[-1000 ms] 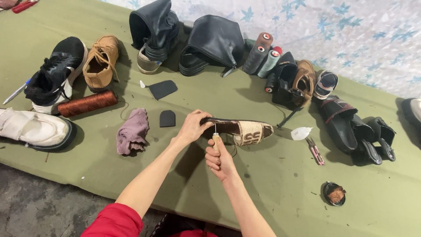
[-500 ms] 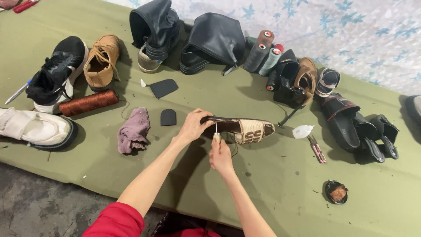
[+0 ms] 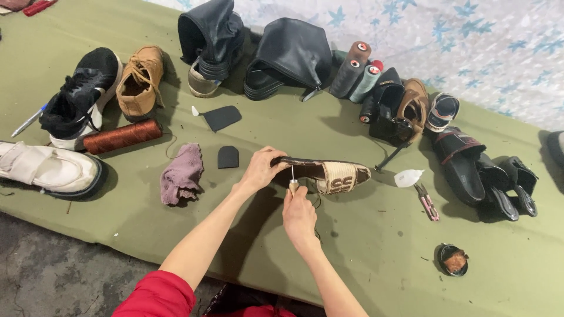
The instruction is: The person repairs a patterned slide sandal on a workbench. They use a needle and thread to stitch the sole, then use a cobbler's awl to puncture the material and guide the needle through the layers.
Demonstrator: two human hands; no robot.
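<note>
A woven slip-on shoe (image 3: 329,175) is gripped at its heel by the left hand (image 3: 261,170). An awl (image 3: 292,181) is held closed in the right hand (image 3: 299,214), its point set against the shoe's side, on the green cloth (image 3: 364,235).

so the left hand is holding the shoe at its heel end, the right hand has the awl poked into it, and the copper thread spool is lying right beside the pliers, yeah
Not quite. In the head view the copper thread spool lies far left beside the black sneaker, not beside the pliers, which lie right of the shoe. The rest holds: the left hand holds the heel end and the right hand has the awl at it.
</note>
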